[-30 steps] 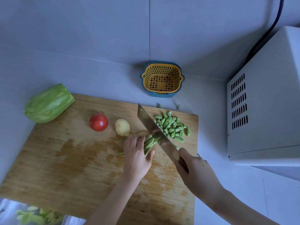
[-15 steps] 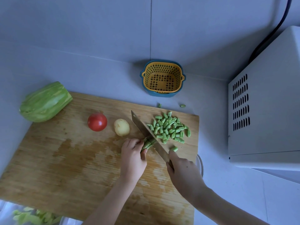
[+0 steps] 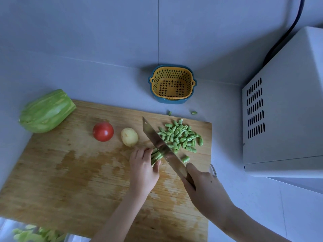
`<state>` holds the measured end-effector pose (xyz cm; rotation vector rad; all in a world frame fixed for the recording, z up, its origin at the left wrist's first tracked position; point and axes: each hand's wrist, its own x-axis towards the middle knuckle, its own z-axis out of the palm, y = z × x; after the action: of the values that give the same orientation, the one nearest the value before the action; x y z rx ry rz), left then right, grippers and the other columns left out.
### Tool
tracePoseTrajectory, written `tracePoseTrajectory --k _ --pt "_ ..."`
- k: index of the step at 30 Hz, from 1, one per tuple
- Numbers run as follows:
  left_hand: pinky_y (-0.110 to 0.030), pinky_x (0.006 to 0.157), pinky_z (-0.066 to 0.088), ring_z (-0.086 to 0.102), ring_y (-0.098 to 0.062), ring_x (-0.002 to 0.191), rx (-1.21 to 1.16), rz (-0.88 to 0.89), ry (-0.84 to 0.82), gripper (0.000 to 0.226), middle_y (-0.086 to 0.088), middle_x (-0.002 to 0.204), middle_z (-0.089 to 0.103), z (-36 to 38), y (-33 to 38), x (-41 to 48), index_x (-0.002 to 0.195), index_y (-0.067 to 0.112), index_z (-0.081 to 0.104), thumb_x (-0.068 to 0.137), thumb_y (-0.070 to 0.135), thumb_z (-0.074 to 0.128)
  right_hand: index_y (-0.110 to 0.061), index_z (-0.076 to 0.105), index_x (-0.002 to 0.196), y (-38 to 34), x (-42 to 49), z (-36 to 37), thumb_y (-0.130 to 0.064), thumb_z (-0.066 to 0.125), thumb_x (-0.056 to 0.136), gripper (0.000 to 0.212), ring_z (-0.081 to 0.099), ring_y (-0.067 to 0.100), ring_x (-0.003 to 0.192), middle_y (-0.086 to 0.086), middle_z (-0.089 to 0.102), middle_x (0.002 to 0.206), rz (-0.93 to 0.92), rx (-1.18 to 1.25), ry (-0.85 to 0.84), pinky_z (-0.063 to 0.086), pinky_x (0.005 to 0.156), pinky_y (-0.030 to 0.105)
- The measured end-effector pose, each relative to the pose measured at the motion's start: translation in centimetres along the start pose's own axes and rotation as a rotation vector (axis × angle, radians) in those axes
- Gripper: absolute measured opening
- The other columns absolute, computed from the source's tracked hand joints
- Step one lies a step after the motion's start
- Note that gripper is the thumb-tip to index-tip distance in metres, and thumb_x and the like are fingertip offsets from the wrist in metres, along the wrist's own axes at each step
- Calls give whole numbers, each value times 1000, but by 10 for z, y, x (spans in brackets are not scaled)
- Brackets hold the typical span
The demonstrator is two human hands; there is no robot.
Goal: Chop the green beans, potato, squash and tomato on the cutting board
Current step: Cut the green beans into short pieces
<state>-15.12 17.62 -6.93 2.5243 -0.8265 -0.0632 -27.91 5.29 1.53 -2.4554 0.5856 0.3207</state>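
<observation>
Beyond the near left corner of the cutting board (image 3: 70,172) lies a clear bag (image 3: 26,234) of green trimmings. Toward the board's right edge, the right hand (image 3: 204,187) is wrapped around the handle of a knife (image 3: 162,147), and the blade slants away to the far left. Just left of it, the left hand (image 3: 143,170) curls its fingers over a short bundle of green beans (image 3: 156,155), pinning them to the wood.

The bundle's long axis runs from near left to far right, out from under the left fingertips and toward the blade, which crosses its free end almost square. Whether the edge is touching the beans I cannot tell. The next cut probably turns on that narrow gap between fingertips and blade.

Past the knife, near the far right corner, is a pile of cut pieces (image 3: 181,135). The potato (image 3: 129,137) and tomato (image 3: 103,131) sit whole just beyond the left hand. The squash (image 3: 47,110) overhangs the far left corner. A yellow basket (image 3: 172,83) stands off the far edge.
</observation>
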Motion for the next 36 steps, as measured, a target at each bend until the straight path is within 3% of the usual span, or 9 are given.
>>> tracePoseTrajectory --k 5,9,13,18,22,28,33,36 --pt "-42 76 53 60 -29 82 -26 24 7 27 -9 85 64 0 -5 0 89 0 71 64 -1 80 -27 28 84 -5 9 -2 -27 37 97 17 38 8 47 -9 41 58 0 -56 -39 33 47 24" --pt "-37 71 52 59 -27 78 -61 40 20 19 -7 83 64 0 -7 3 82 2 71 65 -3 78 -24 28 88 -9 25 14 -24 37 97 13 45 17 53 -7 42 59 0 -82 -33 34 49 29" --pt "-38 74 53 59 -26 79 -68 43 22 21 -6 85 65 -2 -4 3 84 2 71 65 -3 78 -20 34 87 -7 34 24 -23 42 96 13 46 18 53 -6 41 58 52 29 -10 28 43 23" --pt "-43 86 51 61 -30 92 -30 42 -2 34 -11 94 66 -7 -8 -1 96 -2 69 68 12 81 -12 48 95 -7 19 10 -22 48 95 10 52 21 54 1 54 61 56 143 26 41 51 34" --pt "-49 93 47 61 -32 97 5 42 0 37 -13 97 65 -10 -17 -8 99 -3 66 70 15 80 -22 31 80 -16 1 6 -27 46 96 23 40 14 46 -10 38 52 -7 83 43 29 46 25" --pt "-40 79 54 62 -30 88 -57 82 10 31 -11 93 67 -12 -25 -12 95 -2 70 66 0 80 -26 25 88 -23 -1 18 -29 38 98 16 52 19 60 -5 50 67 34 37 -43 37 52 27" --pt "-35 74 54 63 -30 81 -78 112 40 26 -11 88 68 -11 -27 -12 90 -3 72 65 -3 80 -27 25 86 -24 8 34 -27 39 97 17 45 13 52 -8 45 62 63 10 -14 32 45 23" --pt "-33 73 53 62 -29 80 -76 124 53 24 -10 88 68 -11 -28 -11 89 -2 73 66 -5 79 -25 26 88 -25 14 46 -26 38 98 15 46 16 53 -8 43 61 74 7 -8 38 49 28"
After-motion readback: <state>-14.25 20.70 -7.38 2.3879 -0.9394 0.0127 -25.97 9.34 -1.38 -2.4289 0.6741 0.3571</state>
